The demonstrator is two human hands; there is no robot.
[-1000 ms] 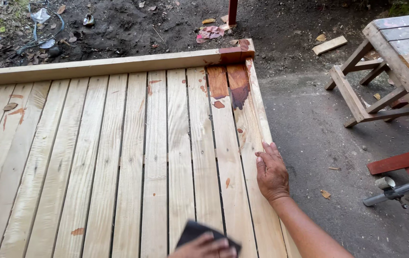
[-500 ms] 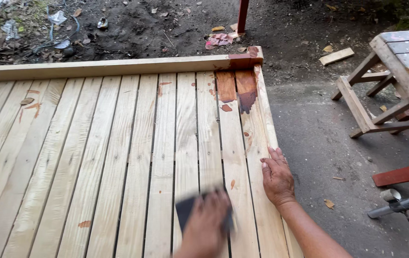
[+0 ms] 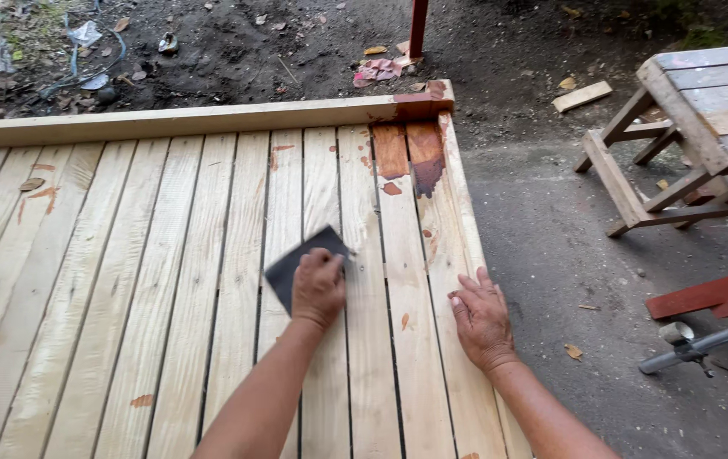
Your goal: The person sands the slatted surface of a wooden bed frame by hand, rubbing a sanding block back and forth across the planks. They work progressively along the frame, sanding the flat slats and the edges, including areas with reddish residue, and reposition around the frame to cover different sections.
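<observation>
Sanding hand travels up the boards

The left hand (image 3: pixel 317 287) now presses the dark sandpaper sheet (image 3: pixel 303 265) farther up the planks (a second ago it sat at the frame's bottom edge).

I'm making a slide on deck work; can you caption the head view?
Left hand presses a dark sanding sheet onto pale deck boards; right hand rests flat near the edge.

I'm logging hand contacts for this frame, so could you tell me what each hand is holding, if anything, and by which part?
The left hand presses a dark sanding sheet flat on the deck boards, covering its near corner. The right hand holds nothing; it rests flat on the boards.
</observation>
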